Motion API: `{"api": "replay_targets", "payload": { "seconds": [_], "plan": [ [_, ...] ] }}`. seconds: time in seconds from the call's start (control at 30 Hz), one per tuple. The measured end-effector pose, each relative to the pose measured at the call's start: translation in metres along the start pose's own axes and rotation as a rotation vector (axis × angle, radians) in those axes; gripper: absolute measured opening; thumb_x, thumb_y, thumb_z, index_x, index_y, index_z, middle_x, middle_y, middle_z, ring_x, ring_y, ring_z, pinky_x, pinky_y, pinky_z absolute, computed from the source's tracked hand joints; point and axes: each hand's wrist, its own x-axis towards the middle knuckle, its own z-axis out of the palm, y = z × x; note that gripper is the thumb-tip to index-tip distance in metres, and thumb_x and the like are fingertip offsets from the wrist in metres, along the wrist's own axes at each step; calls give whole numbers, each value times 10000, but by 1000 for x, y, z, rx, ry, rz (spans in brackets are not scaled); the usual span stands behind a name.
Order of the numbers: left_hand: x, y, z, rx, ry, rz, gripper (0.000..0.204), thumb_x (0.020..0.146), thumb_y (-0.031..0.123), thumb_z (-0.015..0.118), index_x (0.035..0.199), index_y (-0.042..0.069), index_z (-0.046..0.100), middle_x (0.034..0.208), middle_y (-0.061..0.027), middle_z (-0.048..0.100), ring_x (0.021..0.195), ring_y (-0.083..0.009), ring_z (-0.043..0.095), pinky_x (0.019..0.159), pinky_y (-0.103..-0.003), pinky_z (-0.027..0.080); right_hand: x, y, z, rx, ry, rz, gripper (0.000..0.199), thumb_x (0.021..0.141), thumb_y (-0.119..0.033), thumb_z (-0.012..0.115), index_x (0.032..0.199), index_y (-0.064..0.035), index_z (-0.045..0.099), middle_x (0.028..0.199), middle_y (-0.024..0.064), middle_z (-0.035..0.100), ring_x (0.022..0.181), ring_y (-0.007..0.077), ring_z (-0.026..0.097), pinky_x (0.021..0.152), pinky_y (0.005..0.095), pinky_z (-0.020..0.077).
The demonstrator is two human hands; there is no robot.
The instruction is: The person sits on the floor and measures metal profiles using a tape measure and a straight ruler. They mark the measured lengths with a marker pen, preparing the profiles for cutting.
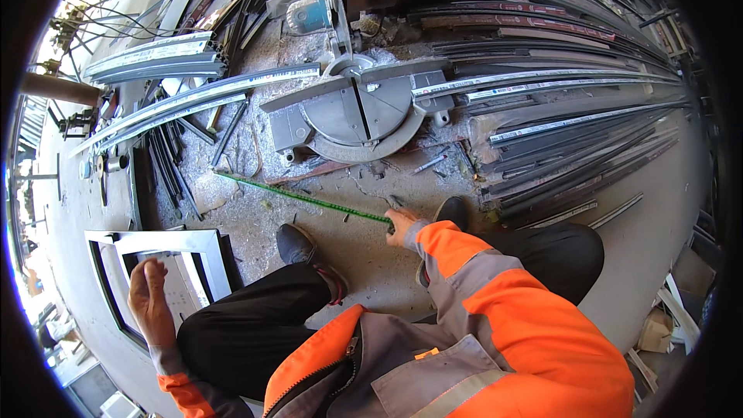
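My right hand (402, 226) is closed around the end of a green tape measure (309, 199); the rest of its case, if any, is hidden by the fingers. From there the green blade runs out to the left and away, over the littered floor. Its far end lies near some dark strips. My left hand (152, 303) is raised above a white window frame (203, 251) with dark edges, beside my left knee. Its fingers point upward, loosely bent, with nothing visible in them. Beyond the tape stands a grey mitre saw (356, 112) with a teal motor housing (308, 14).
Long metal profiles (201, 104) reach the saw from the left, and more profiles (542, 85) lie on its right. Stacked dark bars (588, 155) cover the right floor. Shavings and a marker pen (429, 164) lie before the saw. My shoes (296, 244) rest near the tape.
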Motion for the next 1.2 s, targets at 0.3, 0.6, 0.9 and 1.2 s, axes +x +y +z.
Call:
{"api": "replay_targets", "payload": {
  "seconds": [0.3,0.6,0.9,1.2],
  "plan": [
    [-7,108,82,251,-406,230,277,1048,228,690,1061,-48,720,880,-165,737,796,-258,747,748,-346,569,-26,-73,-14,372,125,-200,455,828,-409,676,1150,-89,711,978,238,750,925,420,737,821,483,578],
    [3,92,104,106,-526,172,526,1094,467,621,985,-42,699,767,-72,676,676,-136,641,623,-300,523,-95,-208,-102,667,178,-505,413,937,-367,637,1253,-105,686,875,160,715,827,307,716,794,417,570],
    [11,85,100,-271,-307,110,464,1118,393,612,836,30,682,658,-3,637,575,-67,562,525,-265,441,-119,-273,-126,760,221,-594,380,1004,-294,619,1332,-103,637,811,117,668,769,201,667,724,375,544],
    [55,26,22,-593,131,13,430,1096,411,643,889,37,696,674,-25,647,545,-98,540,531,-283,431,-108,-146,-138,306,146,-538,451,1024,-158,574,1462,-55,602,1106,101,717,964,176,660,903,348,538]
  ]
}}
